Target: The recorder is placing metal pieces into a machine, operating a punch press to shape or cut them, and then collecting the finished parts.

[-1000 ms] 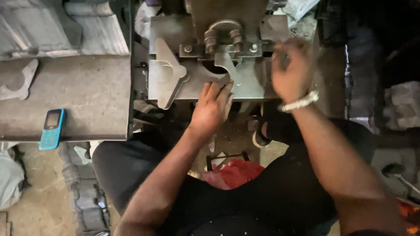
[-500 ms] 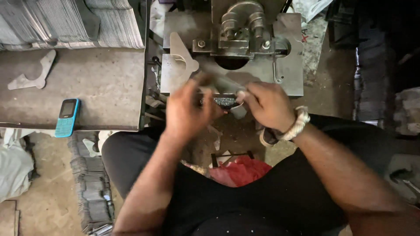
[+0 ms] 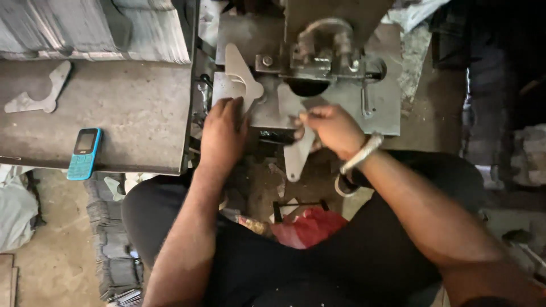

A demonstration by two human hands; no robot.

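holding: cut plate (image 3: 298, 149) pinched in right hand (image 3: 333, 129), now drawn off the press (image 3: 318, 62) (stamped)
left hand (image 3: 223, 129): fingers flat, moved onto blank (image 3: 238, 79)

Blue phone (image 3: 84, 153) and flat metal cutout (image 3: 38, 95) on grey bench (image 3: 131, 119)

Dim workshop; dusty concrete floor (image 3: 54, 250), worn metal bench (image 3: 114, 113) at left.
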